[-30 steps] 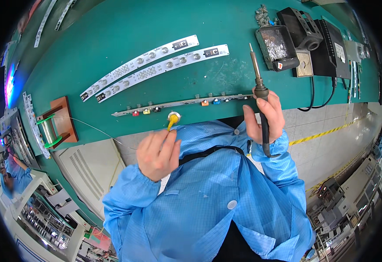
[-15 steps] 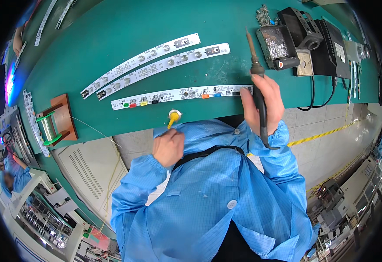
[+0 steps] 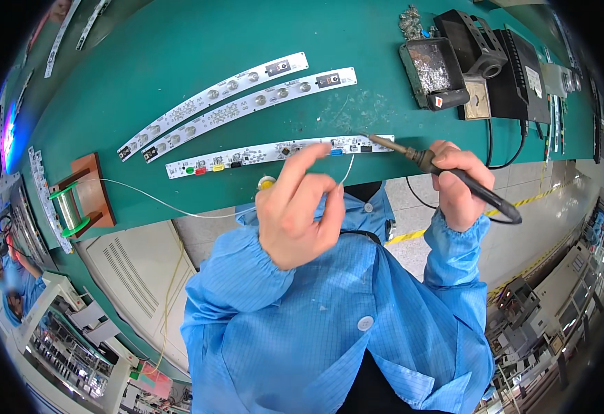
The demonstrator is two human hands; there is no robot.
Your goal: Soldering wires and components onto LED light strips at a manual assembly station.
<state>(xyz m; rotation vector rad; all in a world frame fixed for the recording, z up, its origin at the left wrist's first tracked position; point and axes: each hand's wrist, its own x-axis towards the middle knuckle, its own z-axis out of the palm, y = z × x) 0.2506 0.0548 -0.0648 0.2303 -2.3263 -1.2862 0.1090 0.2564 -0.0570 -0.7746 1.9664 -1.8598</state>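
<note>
2 hands lean in toward the right half of the narrow board (image 3: 264,153), which lies near the surface's (image 3: 364,41) front edge at the centre of the frame, presumably so that both can reach it without stretching. The right hand (image 3: 462,185), right of centre, grasps the iron (image 3: 426,162) by its dark handle, well back from the metal shaft, likely to keep the fingers off the heat; its tip slants leftward over the board, though whether it touches cannot be told. The left hand (image 3: 300,219), at centre, is half curled with the index finger extended, and seems to pinch the wire (image 3: 178,208) beside the thumb, leaving a short end that rises toward the board near the blue part (image 3: 336,152), close to the tip. At the lower left the wire runs off the spool (image 3: 73,209), whose wooden holder (image 3: 100,185) probably keeps it steady while it unwinds. On the upper right, the tray (image 3: 432,69) and the black stand (image 3: 472,43) sit on the same side as the iron, a handy place for it. 2 more boards (image 3: 222,103) lie side by side above, apart from the work, perhaps to leave elbow room.
</note>
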